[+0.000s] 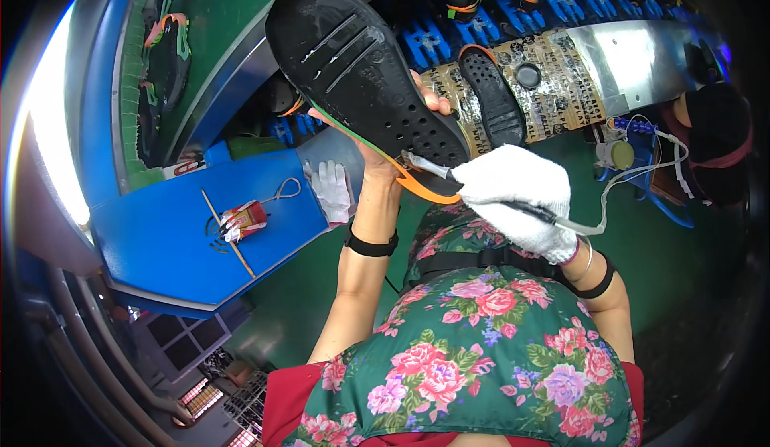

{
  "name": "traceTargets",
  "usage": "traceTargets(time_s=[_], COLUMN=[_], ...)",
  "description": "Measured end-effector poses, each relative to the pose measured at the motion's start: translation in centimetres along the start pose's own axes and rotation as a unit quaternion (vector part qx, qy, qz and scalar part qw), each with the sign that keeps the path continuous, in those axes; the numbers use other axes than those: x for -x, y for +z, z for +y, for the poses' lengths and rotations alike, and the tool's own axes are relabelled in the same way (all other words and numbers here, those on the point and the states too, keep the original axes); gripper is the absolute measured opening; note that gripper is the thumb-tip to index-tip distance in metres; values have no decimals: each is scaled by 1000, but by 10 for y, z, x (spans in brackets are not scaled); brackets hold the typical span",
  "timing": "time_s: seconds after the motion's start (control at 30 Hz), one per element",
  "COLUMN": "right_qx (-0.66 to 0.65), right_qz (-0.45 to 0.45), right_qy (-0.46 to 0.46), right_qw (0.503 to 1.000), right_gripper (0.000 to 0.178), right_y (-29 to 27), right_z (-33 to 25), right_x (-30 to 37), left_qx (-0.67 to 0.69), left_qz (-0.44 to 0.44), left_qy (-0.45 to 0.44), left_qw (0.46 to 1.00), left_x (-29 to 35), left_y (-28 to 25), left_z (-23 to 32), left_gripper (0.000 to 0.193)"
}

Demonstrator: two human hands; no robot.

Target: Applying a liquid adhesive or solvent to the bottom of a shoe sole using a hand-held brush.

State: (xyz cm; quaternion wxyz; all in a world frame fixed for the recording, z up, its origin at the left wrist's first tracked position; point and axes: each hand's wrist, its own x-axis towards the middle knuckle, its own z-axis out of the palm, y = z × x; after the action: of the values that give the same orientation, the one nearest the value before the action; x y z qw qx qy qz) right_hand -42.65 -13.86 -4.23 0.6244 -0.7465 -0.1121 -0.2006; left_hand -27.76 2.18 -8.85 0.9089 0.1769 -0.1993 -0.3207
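My bare left hand [375, 156] grips a large black shoe sole [353, 66] from beneath and holds it up tilted, its inner face toward me. Orange and green trim runs along the sole's edge; round holes dot one end and slots cross the other, with wet, glossy streaks. In a white knit glove, my right hand [517, 194] is closed around a brush [429, 164] with a pale tube [589, 227] trailing from its handle. The bristles touch the sole near its holed end. Most of the left palm is hidden behind the sole.
Another black sole [491, 98] lies on a tape-covered board [553, 70] ahead, near a small round dish [528, 75]. Leftward, a blue table [152, 230] bears a white glove [330, 186], a thin stick [212, 206] and a red-and-white packet [243, 221]. Blue racks [429, 44] carry shoes behind.
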Motion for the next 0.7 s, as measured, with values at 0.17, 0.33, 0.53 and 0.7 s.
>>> traceTargets(time_s=[0.17,0.33,0.53,0.7], right_qx=[-42,-20,-23,9], right_qz=[-22,22,10,-19], right_qy=[10,18,32,-25], right_qw=[999,999,999,999], right_gripper=[20,10,13,17], right_y=[-3,-4,-10,-11], right_z=[3,2,3,-2], right_x=[6,6,8,6], left_qx=[-37,-50,-13,-25], left_qz=[-14,-30,27,-16], left_qy=[14,16,11,-21], left_qw=[999,998,999,999], left_x=[-4,-10,-12,-12], left_y=[-3,-7,-2,-6], left_z=[-1,0,-2,0], left_gripper=[61,63,121,112])
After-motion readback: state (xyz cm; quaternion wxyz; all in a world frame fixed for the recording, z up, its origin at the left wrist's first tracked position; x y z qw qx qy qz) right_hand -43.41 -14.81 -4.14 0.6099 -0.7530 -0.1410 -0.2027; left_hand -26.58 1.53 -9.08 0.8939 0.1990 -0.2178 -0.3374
